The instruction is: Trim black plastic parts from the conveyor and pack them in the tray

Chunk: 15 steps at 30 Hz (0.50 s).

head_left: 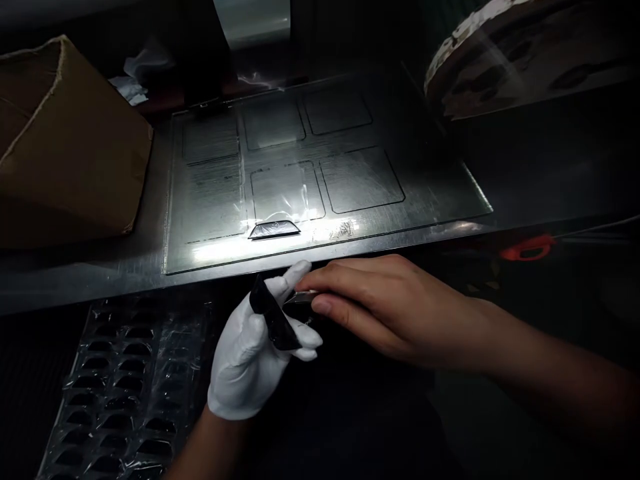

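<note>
While the left hand (247, 363), in a white glove, pinches a black piece (276, 319) between thumb and fingers at 7 o'clock from the middle of the view, the bare right hand (400, 313) reaches in from 4 o'clock. Its thumb and forefinger are pressed together on a thin strip (303, 297) beside the gloved fingers; what the strip is made of cannot be told. The left forefinger points out past the piece, which is held at a slant, its upper end towards 11 o'clock. Lying at 8 o'clock, a clear plastic tray (173, 347) holds rows of dark half-moon shapes (137, 349). Beyond the hands runs a metal bench (30, 287), and on it lies a clear sheet (360, 180) marked with dark rounded outlines. Near the sheet's front edge, just off the middle towards 9 o'clock, rests 1 flat piece (274, 230) with sloping ends. An orange object (510, 253) shows at 3 o'clock. Farther off, a cardboard box (100, 153) stands at 10 o'clock, with crumpled wrap (147, 61) behind it, and a large round disc (500, 73) leans at 2 o'clock.
</note>
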### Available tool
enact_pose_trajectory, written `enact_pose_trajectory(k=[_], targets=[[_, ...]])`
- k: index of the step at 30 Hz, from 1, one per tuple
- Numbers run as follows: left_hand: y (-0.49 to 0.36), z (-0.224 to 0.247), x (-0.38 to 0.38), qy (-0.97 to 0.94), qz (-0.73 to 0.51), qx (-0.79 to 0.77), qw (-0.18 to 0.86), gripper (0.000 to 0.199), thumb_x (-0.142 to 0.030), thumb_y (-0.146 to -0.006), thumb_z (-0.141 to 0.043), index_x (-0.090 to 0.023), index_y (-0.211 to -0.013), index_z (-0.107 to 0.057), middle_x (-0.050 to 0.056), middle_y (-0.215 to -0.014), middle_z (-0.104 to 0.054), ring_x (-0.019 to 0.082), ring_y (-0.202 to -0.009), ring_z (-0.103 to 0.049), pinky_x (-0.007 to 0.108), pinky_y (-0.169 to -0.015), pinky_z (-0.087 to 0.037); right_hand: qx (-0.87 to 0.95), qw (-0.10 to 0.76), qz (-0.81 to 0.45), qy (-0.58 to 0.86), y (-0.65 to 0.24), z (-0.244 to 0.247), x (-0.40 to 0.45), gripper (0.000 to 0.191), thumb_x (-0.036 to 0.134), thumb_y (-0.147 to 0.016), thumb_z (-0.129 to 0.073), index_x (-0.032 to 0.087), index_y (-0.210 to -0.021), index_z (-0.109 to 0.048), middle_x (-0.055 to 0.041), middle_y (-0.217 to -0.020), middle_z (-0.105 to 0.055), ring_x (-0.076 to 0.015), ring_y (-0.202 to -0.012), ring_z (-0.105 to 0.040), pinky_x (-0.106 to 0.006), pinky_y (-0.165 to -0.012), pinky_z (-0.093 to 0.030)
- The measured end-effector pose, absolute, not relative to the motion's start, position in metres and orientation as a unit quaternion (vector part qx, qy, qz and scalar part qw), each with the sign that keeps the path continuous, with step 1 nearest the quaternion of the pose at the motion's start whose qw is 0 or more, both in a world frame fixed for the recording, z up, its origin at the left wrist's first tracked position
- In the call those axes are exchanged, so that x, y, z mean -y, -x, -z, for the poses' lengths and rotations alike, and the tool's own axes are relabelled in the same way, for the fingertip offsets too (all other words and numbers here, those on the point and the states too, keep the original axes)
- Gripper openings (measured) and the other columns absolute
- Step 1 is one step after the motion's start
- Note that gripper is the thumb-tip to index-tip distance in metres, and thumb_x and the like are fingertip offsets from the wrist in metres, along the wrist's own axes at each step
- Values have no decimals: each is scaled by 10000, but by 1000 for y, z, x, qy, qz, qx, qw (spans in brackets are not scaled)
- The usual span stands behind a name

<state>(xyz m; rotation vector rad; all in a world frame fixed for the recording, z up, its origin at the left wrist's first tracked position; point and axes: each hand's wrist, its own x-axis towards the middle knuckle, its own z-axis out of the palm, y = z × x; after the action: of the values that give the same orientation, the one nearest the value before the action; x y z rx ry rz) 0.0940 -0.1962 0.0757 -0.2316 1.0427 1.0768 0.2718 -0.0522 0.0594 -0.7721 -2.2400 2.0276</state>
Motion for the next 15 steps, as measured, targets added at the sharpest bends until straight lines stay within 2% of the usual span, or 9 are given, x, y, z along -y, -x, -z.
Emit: enact_pose_trajectory(k=[4, 7, 8, 9, 11, 13, 15], targets=[[-95, -77, 198, 87, -485, -479, 727, 347, -458, -987, -620, -296, -1278, -718, 64, -1023, -790, 149, -699, -741, 213, -591, -619, 748, 36, -618, 240, -267, -56, 60, 260, 253, -1071, -551, 169, -1276, -688, -40, -1144, -773, -160, -982, -727, -265, -804, -578], [-95, -75, 199, 88, -480, -468, 737, 367, -469, -989, -618, -290, -1296, -712, 52, -838, -785, 137, -648, -722, 195, -602, -600, 762, 39, -602, 235, -268, -54, 66, 278, 246, -1072, -540, 149, -1281, -697, -55, -1077, -774, -153, -872, -713, -263, -699, -558], [-94, -75, 200, 88, -478, -464, 740, 369, -468, -989, -620, -291, -1300, -711, 52, -833, -787, 132, -632, -715, 194, -602, -595, 766, 38, -598, 231, -269, -53, 67, 283, 250, -1076, -529, 153, -1281, -698, -53, -1047, -771, -151, -835, -701, -263, -664, -541], [-94, -74, 200, 87, -477, -462, 743, 367, -466, -989, -622, -293, -1300, -712, 58, -889, -798, 125, -623, -710, 194, -598, -592, 770, 37, -595, 226, -271, -53, 67, 288, 256, -1079, -518, 157, -1279, -699, -49, -1014, -766, -148, -798, -685, -265, -631, -520], [-94, -73, 199, 79, -471, -464, 746, 360, -464, -982, -632, -285, -1281, -722, 83, -1144, -788, 110, -610, -705, 195, -569, -588, 778, 33, -590, 215, -274, -52, 67, 295, 263, -1082, -501, 161, -1272, -702, -35, -937, -744, -141, -726, -643, -274, -582, -471], [-94, -73, 198, 67, -462, -468, 750, 358, -469, -979, -634, -274, -1262, -733, 96, -1411, -681, 94, -601, -704, 193, -544, -587, 784, 25, -585, 204, -277, -51, 66, 297, 266, -1081, -501, 161, -1274, -701, -19, -881, -714, -132, -676, -600, -281, -564, -436], [-95, -73, 197, 55, -460, -470, 751, 363, -475, -975, -637, -268, -1254, -740, 93, -1539, -580, 88, -592, -705, 190, -519, -585, 789, 17, -582, 198, -280, -51, 65, 295, 266, -1078, -512, 166, -1284, -698, -10, -864, -696, -126, -657, -579, -281, -564, -424]])
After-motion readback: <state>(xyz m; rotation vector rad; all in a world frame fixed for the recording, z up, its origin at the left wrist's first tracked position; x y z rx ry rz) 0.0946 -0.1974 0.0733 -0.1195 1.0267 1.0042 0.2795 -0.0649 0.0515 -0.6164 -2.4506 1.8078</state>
